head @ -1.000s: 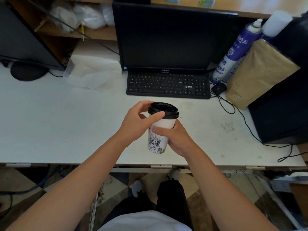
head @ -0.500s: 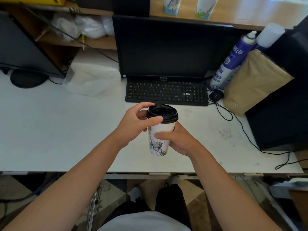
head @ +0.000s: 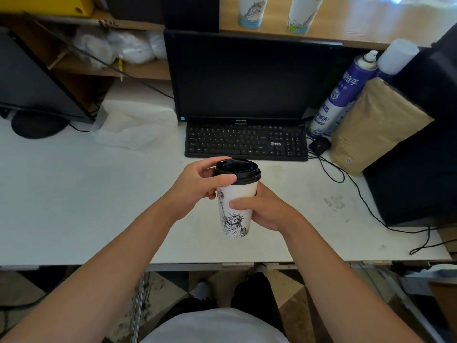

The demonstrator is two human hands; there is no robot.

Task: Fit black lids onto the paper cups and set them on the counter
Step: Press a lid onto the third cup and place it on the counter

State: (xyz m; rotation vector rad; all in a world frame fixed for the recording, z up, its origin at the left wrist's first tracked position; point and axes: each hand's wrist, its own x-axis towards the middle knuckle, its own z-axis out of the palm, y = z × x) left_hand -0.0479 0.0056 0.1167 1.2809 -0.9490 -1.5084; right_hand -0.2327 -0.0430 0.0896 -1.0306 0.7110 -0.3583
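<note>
A white paper cup (head: 235, 214) printed with a statue drawing is held upright above the white desk (head: 74, 194). A black lid (head: 238, 170) sits on its rim. My right hand (head: 265, 210) wraps the cup's body from the right. My left hand (head: 197, 185) pinches the lid's edge, thumb in front and fingers behind. Two more paper cups (head: 252, 11) (head: 304, 13) stand on the wooden counter (head: 358, 26) above the monitor, their tops cut off by the frame.
A black monitor (head: 247, 75) and keyboard (head: 246, 142) stand behind the cup. A spray can (head: 343, 95), a mouse (head: 319, 146) with cables and a brown paper bag (head: 376, 125) crowd the right. A second monitor (head: 37, 80) and crumpled white plastic (head: 133, 125) lie at the left.
The view has tilted up, bringing the counter and its two cups into sight. Both hands keep the same grip on the cup and lid.
</note>
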